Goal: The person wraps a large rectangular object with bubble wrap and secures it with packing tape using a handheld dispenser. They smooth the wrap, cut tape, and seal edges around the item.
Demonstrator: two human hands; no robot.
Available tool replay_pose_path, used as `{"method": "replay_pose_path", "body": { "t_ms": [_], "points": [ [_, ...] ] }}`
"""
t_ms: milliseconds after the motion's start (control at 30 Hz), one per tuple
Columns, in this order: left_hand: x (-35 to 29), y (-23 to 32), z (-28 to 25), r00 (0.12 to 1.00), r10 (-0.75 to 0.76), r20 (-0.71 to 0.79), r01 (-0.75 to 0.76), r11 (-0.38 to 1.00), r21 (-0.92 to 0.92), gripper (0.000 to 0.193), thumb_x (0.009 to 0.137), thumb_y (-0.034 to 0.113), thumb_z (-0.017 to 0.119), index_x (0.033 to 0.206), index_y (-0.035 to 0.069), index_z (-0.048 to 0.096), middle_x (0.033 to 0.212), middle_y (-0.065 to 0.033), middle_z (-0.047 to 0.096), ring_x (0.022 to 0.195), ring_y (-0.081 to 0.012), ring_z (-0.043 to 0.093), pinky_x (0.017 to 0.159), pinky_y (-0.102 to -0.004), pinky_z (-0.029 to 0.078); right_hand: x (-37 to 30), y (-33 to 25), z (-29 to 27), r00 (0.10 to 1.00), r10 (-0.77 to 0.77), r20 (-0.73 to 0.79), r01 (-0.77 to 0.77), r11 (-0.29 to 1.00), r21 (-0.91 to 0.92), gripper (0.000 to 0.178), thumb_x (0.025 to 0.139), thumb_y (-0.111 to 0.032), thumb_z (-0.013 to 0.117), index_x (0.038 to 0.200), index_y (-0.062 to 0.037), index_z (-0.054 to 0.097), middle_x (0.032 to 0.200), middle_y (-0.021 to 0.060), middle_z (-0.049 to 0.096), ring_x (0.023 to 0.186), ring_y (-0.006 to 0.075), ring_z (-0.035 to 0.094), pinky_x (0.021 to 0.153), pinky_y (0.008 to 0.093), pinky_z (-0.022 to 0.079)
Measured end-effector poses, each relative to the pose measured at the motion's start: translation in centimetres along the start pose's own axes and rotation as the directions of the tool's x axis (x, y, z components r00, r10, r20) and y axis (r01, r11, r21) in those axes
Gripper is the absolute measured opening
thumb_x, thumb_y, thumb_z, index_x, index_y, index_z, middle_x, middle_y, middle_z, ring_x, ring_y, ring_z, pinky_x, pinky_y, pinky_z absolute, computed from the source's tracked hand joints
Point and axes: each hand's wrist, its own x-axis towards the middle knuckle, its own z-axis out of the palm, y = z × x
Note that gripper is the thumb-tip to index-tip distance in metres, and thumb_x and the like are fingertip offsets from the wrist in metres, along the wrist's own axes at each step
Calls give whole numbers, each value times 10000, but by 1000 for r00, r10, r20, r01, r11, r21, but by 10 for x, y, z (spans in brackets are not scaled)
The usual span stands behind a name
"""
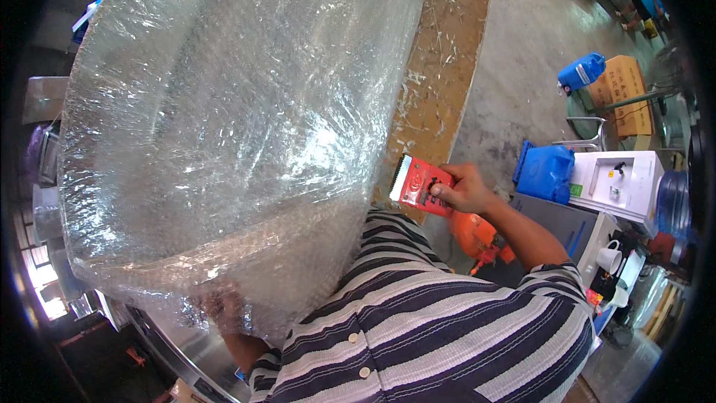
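A large bulky bundle covered in clear bubble wrap point(246, 104) fills the left and middle of the head view, its surface shining with glare. My right hand point(464, 190) grips a flat red packet-like piece point(420, 183) with dark print and a black zigzag edge on its left end, held just off the bundle's right side. At the bundle's near edge, my left hand point(224, 306) is behind a layer of the bubble wrap. The film blurs its fingers, so their grip does not show clearly.
A worn brown board point(440, 52) runs along the bundle's right side. An orange rounded object point(473, 235) is beside my body. To the right are a blue jug point(548, 172), a white water dispenser point(615, 183), another blue container point(582, 72) and a cardboard box point(628, 93).
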Motion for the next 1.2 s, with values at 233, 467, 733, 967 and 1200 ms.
{"method": "replay_pose_path", "body": {
  "t_ms": [233, 467, 733, 967, 1200],
  "points": [
    [2, 4, -2, 1000, 0, 9, 0, 1000, 5, 600, 909, 460, 631, 1289, -2, 597, 1248, -157, 659, 1167, -322, 626, 988, -419, 502, 47, 51, 26, 992, -55, 110, 51, 998, 36, 569, 911, -574, 698, 908, -5, 700, 679, 74, 641, 648, 148, 605, 601, 359, 492],
    [17, 10, 5, 999, 22, 29, -23, 999, 23, 612, 921, 470, 613, 1296, -13, 590, 1259, -164, 655, 1175, -326, 623, 993, -420, 500, 83, 75, 64, 975, -87, 207, 74, 995, 68, 577, 933, -586, 665, 911, -13, 723, 739, 95, 714, 701, 176, 684, 632, 368, 540],
    [35, 16, 14, 993, 38, 108, -43, 998, 45, 627, 935, 482, 592, 1304, -25, 583, 1272, -171, 651, 1185, -331, 620, 998, -421, 497, 99, 94, 59, 951, -117, 286, 123, 992, -5, 583, 949, -558, 657, 903, 21, 707, 727, 163, 681, 668, 242, 658, 644, 407, 523],
    [39, 20, 19, 979, 4, 202, -30, 992, 124, 641, 947, 492, 573, 1311, -35, 576, 1283, -178, 647, 1193, -335, 617, 1003, -422, 495, 100, 74, 61, 970, 40, 242, 47, 939, -341, 705, 896, -674, 627, 805, 18, 727, 754, 259, 684, 717, 380, 695, 656, 488, 539],
    [48, 26, 21, 972, 2, 236, -36, 990, 138, 655, 959, 502, 555, 1318, -45, 569, 1294, -185, 642, 1202, -339, 615, 1008, -423, 493, 74, 33, 53, 993, 3, 116, 73, 762, -643, 664, 877, -633, 645, 798, 19, 741, 734, 243, 696, 732, 436, 698, 679, 528, 555]
  ]
}}
